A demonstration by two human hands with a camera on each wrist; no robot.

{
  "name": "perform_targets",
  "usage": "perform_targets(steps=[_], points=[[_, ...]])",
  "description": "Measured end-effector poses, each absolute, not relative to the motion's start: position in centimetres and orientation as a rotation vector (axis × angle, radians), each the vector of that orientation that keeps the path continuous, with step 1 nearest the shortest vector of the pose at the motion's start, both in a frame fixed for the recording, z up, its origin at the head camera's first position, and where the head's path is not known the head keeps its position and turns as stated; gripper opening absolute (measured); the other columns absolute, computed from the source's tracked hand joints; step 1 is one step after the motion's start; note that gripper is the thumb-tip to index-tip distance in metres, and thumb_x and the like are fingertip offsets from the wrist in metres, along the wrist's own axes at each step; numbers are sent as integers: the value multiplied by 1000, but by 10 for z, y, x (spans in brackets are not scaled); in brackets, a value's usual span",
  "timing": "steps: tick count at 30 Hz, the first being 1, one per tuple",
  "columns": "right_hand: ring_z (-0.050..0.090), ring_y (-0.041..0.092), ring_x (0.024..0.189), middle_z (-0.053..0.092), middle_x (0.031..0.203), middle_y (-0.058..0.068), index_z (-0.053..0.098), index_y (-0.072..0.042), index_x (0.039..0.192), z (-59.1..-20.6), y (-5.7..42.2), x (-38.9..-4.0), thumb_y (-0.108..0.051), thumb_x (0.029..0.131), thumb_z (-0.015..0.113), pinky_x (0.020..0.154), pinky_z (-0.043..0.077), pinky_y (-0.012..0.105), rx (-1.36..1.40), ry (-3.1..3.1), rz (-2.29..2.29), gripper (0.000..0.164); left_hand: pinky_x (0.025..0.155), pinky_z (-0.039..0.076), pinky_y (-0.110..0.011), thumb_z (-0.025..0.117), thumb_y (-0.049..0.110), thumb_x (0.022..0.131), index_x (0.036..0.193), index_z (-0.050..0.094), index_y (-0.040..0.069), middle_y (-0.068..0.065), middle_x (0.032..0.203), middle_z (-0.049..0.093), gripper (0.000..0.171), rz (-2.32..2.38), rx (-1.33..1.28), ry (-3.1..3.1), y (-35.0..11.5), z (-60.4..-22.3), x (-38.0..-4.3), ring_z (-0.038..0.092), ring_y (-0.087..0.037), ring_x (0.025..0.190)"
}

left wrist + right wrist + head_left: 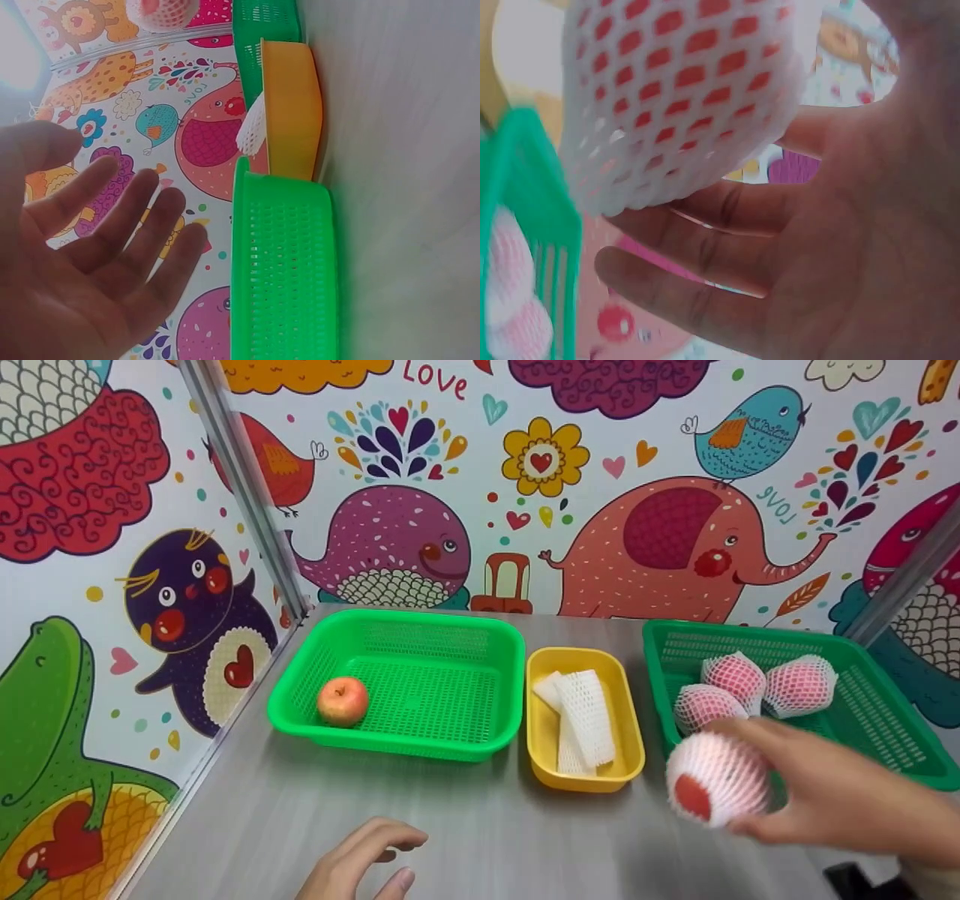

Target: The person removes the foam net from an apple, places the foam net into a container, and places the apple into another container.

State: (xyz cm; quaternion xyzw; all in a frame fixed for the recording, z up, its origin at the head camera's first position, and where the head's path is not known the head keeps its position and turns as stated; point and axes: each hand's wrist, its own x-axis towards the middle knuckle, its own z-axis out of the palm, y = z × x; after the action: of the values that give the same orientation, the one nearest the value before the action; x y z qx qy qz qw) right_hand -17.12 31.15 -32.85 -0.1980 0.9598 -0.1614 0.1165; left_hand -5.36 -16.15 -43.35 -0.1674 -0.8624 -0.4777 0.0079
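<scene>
An apple in a white foam net [718, 780] is gripped between the thumb and fingers of my right hand [825, 791], lifted by the near left corner of the dark green basket [892, 660]. Red skin shows through the net's mesh in the right wrist view. Several more net-wrapped apples [801, 686] lie inside that basket. My left hand [364, 859] hovers over the table's front, its fingers loosely bent and holding nothing. One bare apple [343, 702] sits at the left of the bright green basket [420, 746].
Between the two baskets stands a yellow bin [536, 750] with empty white foam nets [589, 720] in it. The grey table [480, 832] backs onto walls printed with cartoon animals. A dark object [855, 881] shows at the lower right.
</scene>
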Motion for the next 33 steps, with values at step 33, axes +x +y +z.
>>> perform_targets(steps=[33], points=[[59,31,101,61,121,10,53,-15,144,-436,254,-154,-71,63,81,87,48,66,-397,2532,-334,102,87,53,-30,57,29,104,125,61,27,14,116,60,21,-1345,-1047,-2606,-119,-430,-98,59,-6,104]])
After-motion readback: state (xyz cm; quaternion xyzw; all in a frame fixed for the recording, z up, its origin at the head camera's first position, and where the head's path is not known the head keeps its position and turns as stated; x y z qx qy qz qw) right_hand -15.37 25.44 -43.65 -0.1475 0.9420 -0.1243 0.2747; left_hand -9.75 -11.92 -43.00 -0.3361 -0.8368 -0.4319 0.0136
